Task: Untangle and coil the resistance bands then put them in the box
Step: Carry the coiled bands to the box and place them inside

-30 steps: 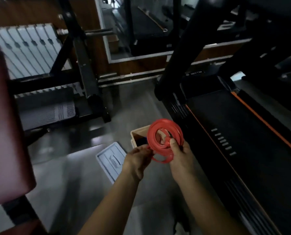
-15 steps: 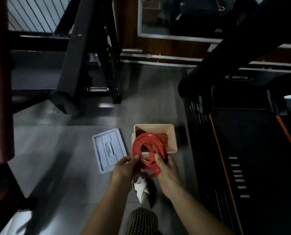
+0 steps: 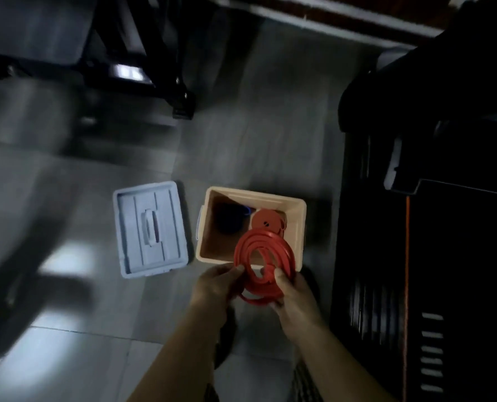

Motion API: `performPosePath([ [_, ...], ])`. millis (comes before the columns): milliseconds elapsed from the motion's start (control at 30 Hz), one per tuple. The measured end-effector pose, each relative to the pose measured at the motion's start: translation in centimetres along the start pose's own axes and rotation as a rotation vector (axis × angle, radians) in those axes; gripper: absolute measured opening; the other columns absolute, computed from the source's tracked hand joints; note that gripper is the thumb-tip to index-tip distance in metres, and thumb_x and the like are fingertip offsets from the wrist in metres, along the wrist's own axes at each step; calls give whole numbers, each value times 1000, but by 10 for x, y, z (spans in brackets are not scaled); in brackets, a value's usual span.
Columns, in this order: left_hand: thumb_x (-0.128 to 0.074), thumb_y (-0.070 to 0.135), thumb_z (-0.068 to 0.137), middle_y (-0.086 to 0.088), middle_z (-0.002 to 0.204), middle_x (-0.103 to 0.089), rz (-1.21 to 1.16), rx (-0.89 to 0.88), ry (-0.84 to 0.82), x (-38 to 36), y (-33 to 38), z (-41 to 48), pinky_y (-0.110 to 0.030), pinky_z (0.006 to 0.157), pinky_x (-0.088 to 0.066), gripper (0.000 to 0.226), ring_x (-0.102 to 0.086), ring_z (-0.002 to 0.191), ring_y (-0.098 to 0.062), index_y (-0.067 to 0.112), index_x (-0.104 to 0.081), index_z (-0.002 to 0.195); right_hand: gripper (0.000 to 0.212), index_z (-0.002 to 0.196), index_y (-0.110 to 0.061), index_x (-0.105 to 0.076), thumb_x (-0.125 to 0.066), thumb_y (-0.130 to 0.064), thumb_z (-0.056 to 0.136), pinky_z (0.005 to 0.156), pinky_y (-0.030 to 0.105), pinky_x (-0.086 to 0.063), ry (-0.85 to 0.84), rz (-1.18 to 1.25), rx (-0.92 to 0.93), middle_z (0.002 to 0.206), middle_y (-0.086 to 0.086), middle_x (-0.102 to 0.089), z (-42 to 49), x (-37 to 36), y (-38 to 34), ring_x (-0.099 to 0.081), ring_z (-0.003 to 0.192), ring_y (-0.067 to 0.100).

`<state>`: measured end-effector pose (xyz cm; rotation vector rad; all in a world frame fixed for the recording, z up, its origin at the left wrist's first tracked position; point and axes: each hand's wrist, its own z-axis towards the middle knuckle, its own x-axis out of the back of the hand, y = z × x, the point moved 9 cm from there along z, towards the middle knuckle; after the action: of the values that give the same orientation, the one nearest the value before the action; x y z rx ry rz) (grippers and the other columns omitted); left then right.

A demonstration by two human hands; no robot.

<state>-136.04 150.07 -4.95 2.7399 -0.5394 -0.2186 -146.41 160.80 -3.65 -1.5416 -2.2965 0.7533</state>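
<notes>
A coiled red resistance band [image 3: 266, 250] is held between both hands just above the near edge of the beige box [image 3: 295, 227]. My left hand [image 3: 216, 285] pinches the coil's left side. My right hand [image 3: 292, 288] grips its lower right side with the thumb over the loops. The box stands open on the floor. Inside it lie a dark blue coiled band [image 3: 231, 217] on the left and another red coiled band [image 3: 267, 221] on the right.
The box's light blue lid [image 3: 150, 229] lies upside down on the grey tiled floor to the left of the box. A black treadmill [image 3: 444, 256] runs along the right. Black frame legs of gym equipment [image 3: 166, 79] stand at the back left.
The view has tilted down onto the box. Both hands with the red coil have lowered toward the box opening, and the box's contents now show.
</notes>
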Motion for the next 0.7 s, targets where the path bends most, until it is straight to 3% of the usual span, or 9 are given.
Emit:
performPosePath([
  [67,-59,1,86,-12,69,-59,-1,13,17,-17,-8,51,-18,43,-46,6,-56,54,-17,-4,-61,88,13,102,-19,-56,-50,-12,92,77,29,-51,-3,-10,-46,97,2,-66,56,12,7,-63,87,15],
  [200,-53,-1,90,-9,62,-56,-65,81,70,-57,-37,160,-18,43,-46,19,-53,53,-17,7,-54,72,16,106,-20,-53,-56,-22,91,89,43,-51,26,-225,-55,108,7,-62,182,41,28,-61,98,24],
  [233,-51,0,91,-8,61,-56,-102,120,85,-67,-47,185,-21,48,-46,20,-53,53,-16,8,-53,73,20,106,-21,-53,-59,-27,89,93,47,-49,34,-327,-44,116,10,-60,216,49,30,-60,104,27],
  [333,-48,1,92,-7,71,-52,-193,239,151,-84,-84,254,-28,60,-41,21,-49,61,-16,12,-51,74,60,127,-15,-47,-63,-44,78,103,44,-41,-51,-738,48,132,8,-52,307,51,37,-52,118,26],
  [400,-48,1,91,-7,73,-52,-253,301,204,-90,-107,292,-28,59,-40,20,-50,64,-16,13,-51,75,54,129,-14,-46,-59,-42,84,104,31,-36,-174,-1021,85,129,0,-50,353,37,38,-48,119,19],
  [467,-47,-1,91,-7,72,-53,-347,309,213,-100,-123,324,-28,54,-43,19,-51,63,-17,13,-56,83,38,124,-10,-49,-54,-29,92,89,16,-33,-285,-1225,102,116,-1,-50,390,21,38,-47,110,13],
  [500,-47,-3,91,-8,72,-54,-387,296,208,-105,-126,338,-28,51,-46,18,-52,62,-17,11,-58,88,34,122,-7,-50,-54,-23,93,85,16,-34,-315,-1260,103,113,1,-52,405,14,38,-48,108,14],
  [633,-39,-8,93,-11,61,-54,-480,314,223,-125,-135,370,-18,30,-42,20,-55,49,-18,1,-51,79,39,124,-1,-49,-56,-22,91,101,35,-38,-268,-1487,168,126,17,-55,441,8,42,-50,119,31],
  [700,-37,-10,93,-15,68,-59,-476,307,245,-133,-134,372,-16,28,-40,21,-56,43,-19,-5,-54,104,45,129,1,-46,-54,-24,92,102,35,-34,-149,-1630,224,134,20,-49,445,15,38,-46,124,32],
])
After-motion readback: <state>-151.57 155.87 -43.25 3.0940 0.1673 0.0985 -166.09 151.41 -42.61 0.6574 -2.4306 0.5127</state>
